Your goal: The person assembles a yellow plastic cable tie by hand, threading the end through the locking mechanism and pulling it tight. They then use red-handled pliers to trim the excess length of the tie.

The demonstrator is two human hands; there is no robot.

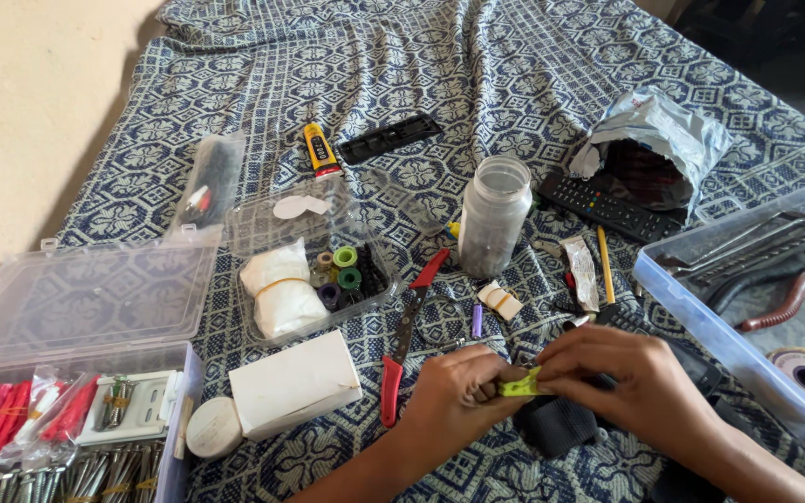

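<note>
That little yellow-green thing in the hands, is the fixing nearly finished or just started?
Looks mid-way, as far as one can tell. Done: tools are laid out, with the red-handled pliers lying aside and the small parts box open. In hand: the left hand and right hand pinch a yellow-green piece over a dark part. Left: the glue tube and remote lie untouched.

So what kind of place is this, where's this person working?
Probably a home rather than a workshop: the work is spread over a blue-and-white patterned bedspread beside a plain wall, with a TV remote and a clear box of screws and wall plugs among the bits.
</note>
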